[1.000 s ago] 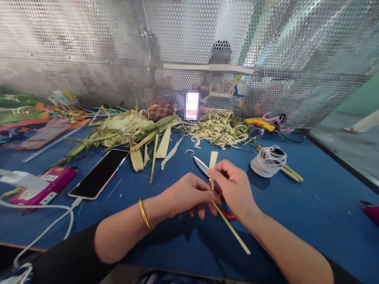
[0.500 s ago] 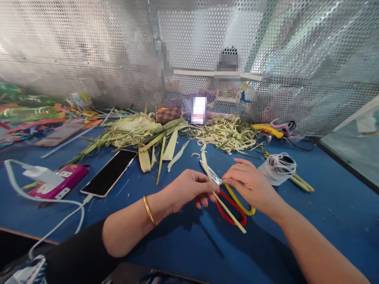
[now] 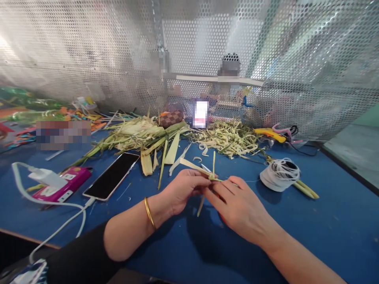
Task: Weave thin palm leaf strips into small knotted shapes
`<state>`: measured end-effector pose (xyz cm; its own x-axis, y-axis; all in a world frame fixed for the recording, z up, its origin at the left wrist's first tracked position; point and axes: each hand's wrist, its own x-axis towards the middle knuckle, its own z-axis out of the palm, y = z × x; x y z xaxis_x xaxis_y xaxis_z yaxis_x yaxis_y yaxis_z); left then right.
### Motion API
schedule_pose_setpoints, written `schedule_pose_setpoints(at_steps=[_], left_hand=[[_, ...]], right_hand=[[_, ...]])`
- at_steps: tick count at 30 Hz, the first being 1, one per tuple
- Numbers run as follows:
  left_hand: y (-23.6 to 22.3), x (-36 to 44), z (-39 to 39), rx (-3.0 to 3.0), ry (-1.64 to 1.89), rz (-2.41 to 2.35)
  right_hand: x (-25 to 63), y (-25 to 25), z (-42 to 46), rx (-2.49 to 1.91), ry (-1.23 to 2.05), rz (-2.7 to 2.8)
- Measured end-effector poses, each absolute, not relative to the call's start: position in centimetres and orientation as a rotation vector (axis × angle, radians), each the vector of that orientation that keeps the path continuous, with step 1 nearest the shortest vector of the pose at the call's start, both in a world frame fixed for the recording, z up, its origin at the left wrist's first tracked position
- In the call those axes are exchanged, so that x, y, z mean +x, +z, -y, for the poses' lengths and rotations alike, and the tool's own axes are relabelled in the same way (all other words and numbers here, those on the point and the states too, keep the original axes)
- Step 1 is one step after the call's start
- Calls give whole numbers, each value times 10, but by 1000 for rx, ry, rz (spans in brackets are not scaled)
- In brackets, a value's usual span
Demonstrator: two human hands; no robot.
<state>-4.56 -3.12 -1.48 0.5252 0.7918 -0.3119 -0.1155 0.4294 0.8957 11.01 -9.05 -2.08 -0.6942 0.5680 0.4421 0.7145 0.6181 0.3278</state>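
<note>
My left hand point(image 3: 185, 189) is closed, thumb and fingers pinching pale green leaf strips point(image 3: 213, 163) that cross in a small knot-like bundle. One wider strip end points up and left, another stands upright, and a thin end hangs below the fingers. My right hand point(image 3: 241, 205) is closed around the right side of the same bundle, its fingertips touching those of the left. Beneath both hands lie scissors point(image 3: 205, 167); a blade tip and a bit of red handle show, the rest is covered.
A leaf heap point(image 3: 139, 132) and curled shreds point(image 3: 231, 138) lie at the back. A phone point(image 3: 111, 177) and pink power strip point(image 3: 74, 179) with a cable sit left. White thread spool point(image 3: 276, 179) stands right. Perforated metal mesh point(image 3: 192, 47) rises behind the blue table point(image 3: 334, 228).
The long strip pointing towards me has been turned, and the strips now cross at my fingertips. My right hand has moved left, against my left hand and over the scissors.
</note>
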Motion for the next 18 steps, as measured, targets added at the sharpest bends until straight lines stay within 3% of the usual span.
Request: schedule_pose_setpoints(at_steps=[4, 18], left_hand=[[-18, -44, 33, 958, 642, -815], [-16, -42, 38, 877, 677, -892]], right_hand=[[105, -29, 89, -1067, -762, 2522], [101, -35, 97, -921, -405, 2381]])
